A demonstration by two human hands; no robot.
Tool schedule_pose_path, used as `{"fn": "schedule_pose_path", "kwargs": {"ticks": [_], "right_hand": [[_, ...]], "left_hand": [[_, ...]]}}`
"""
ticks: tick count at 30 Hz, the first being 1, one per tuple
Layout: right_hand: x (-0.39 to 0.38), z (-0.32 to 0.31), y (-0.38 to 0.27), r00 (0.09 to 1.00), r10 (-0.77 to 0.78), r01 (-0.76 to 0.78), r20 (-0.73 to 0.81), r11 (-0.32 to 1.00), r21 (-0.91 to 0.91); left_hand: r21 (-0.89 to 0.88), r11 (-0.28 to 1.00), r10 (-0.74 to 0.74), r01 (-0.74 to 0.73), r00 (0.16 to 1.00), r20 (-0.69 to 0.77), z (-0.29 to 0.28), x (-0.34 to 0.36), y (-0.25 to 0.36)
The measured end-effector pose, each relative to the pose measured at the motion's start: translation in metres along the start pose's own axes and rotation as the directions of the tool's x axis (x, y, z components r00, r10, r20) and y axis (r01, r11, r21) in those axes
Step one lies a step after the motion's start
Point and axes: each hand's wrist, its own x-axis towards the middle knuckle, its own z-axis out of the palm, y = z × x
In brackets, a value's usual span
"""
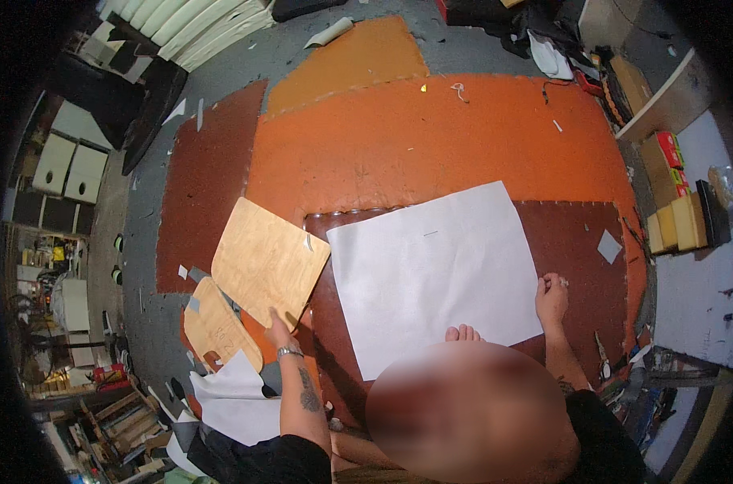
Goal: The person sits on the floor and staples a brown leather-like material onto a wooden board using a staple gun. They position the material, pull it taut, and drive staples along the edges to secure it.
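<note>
My left hand [279, 329] grips the lower edge of a square light-wood board [263, 254], tilted left of a large white sheet [435, 270]. The sheet lies on a dark red-brown mat [583, 298]. Beside the sheet's right edge, my right hand [552, 297] has its fingers curled together; what they hold, if anything, is too small to make out. A second wooden board [225, 331] rests under and left of the first, near white offcuts [233, 399]. My bare toes [463, 331] show on the sheet's lower edge, and a blurred patch hides what is below them.
An orange mat [431, 137] and a yellow-brown mat [350, 56] cover the floor ahead. White panels [60, 161] and stacked wood pieces [116, 427] line the left. Foam blocks and boxes [674, 218] stand at the right by a pale board [649, 97]. Scissors [602, 355] lie right of me.
</note>
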Motion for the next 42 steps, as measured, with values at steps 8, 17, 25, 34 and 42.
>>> {"fn": "schedule_pose_path", "kwargs": {"ticks": [8, 17, 25, 34, 42], "right_hand": [[0.004, -0.002, 0.005, 0.999, -0.038, 0.037, 0.031, 0.998, 0.045], [0.004, 0.008, 0.008, 0.998, 0.061, -0.061, 0.002, 0.997, 0.048], [0.005, 0.011, 0.001, 0.973, 0.231, -0.232, 0.008, 0.971, 0.054], [0.002, 0.019, 0.028, 0.931, 0.345, -0.364, 0.118, 0.894, 0.260], [0.015, -0.005, 0.001, 0.960, 0.278, -0.278, 0.030, 0.933, 0.228]], "left_hand": [[-0.380, 0.920, 0.153, -0.096, 0.980, 0.124, -0.031, 0.015, 0.057], [0.369, 0.076, 0.993, -0.926, 0.103, 0.054, -0.120, -0.148, 0.235], [-0.134, 0.566, 0.805, -0.813, 0.510, 0.304, -0.150, -0.290, 0.257], [0.146, 0.954, 0.015, -0.263, 0.526, 0.851, 0.035, -0.256, 0.139], [-0.166, 0.940, -0.068, 0.299, 0.639, 0.766, 0.040, -0.210, 0.022]]}}
